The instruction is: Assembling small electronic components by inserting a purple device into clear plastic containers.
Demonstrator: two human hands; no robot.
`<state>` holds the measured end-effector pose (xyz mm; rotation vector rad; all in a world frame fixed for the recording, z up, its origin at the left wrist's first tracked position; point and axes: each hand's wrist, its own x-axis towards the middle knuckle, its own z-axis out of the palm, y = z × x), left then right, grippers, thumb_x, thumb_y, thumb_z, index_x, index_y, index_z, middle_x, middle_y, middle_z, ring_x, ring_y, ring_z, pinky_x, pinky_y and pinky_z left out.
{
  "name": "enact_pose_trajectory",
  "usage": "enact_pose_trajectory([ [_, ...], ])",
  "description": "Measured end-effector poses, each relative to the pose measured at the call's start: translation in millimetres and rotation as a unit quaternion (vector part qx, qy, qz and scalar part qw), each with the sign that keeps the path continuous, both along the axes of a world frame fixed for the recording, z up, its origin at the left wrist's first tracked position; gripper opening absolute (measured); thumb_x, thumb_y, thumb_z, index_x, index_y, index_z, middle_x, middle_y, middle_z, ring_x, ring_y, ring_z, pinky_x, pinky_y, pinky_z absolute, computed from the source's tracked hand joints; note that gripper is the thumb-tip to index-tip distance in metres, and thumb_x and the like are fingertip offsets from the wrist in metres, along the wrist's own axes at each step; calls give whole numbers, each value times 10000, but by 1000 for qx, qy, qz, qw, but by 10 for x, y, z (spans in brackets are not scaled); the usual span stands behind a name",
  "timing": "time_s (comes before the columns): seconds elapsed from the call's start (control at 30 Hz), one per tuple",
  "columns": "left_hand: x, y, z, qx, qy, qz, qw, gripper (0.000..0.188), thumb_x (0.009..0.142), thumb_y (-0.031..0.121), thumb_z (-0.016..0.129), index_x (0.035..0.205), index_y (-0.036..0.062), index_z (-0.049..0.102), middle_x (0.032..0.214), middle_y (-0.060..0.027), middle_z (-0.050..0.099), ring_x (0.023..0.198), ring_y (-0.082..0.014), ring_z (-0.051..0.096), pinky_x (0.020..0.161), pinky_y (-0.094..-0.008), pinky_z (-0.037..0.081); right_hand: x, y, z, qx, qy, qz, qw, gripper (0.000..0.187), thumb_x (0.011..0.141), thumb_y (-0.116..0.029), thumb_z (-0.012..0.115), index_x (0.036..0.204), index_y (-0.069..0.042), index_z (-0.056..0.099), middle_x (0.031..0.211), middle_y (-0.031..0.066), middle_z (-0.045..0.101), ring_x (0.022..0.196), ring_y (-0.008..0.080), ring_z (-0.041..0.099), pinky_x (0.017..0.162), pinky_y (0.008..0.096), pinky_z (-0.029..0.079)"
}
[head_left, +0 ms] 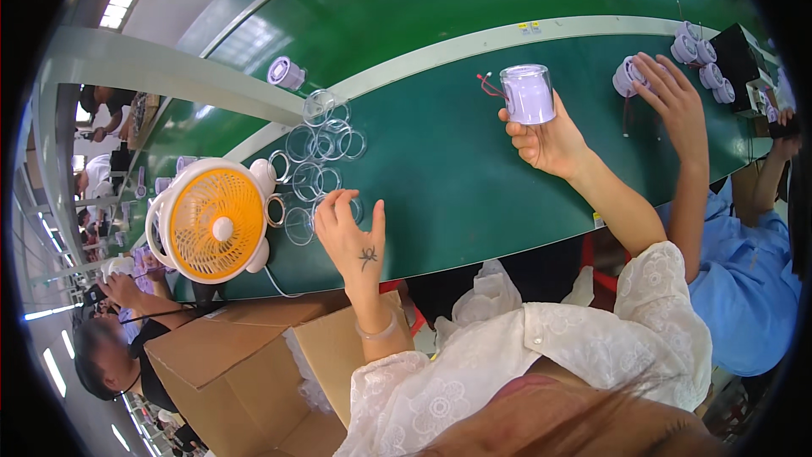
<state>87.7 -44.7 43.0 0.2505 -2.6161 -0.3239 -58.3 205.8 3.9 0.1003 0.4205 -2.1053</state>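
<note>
Raised over the right half of the green table, my right hand (pixel 548 145) is closed around a clear cup (pixel 528 95) with a lilac cylindrical part inside it. Red wires with a small white connector stick out at its left. My left hand (pixel 351 241) is beside several clear cups (pixel 324 144) that lie clustered on the table. Its fingers are bent a little and the thumb stands apart, with nothing seen between them. One cup is partly hidden behind this hand.
An orange and white fan (pixel 222 224) stands left of the cups. An open cardboard box (pixel 245 372) is below the table's edge. At right, a co-worker's hand (pixel 677 101) touches a lilac part (pixel 626 76). Several more lilac parts (pixel 685 49) sit near a black box (pixel 740 68).
</note>
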Motion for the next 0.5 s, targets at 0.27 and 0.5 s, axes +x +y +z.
enact_pose_trajectory([
  [0.27,14,-36,-54,0,12,102,995,326,702,130,601,995,50,480,864,-75,483,808,-227,466,779,-341,337,-190,-114,75,214,143,-99,961,519,812,-533,344,1007,-67,466,808,48,547,613,114,535,511,236,451],
  [0.5,37,93,-66,4,-25,-16,1000,241,720,94,572,950,69,506,648,-10,504,635,-164,495,726,-313,326,-1289,-292,7,445,390,-309,744,559,754,-261,594,1223,-125,322,995,92,460,730,155,476,574,259,416],
])
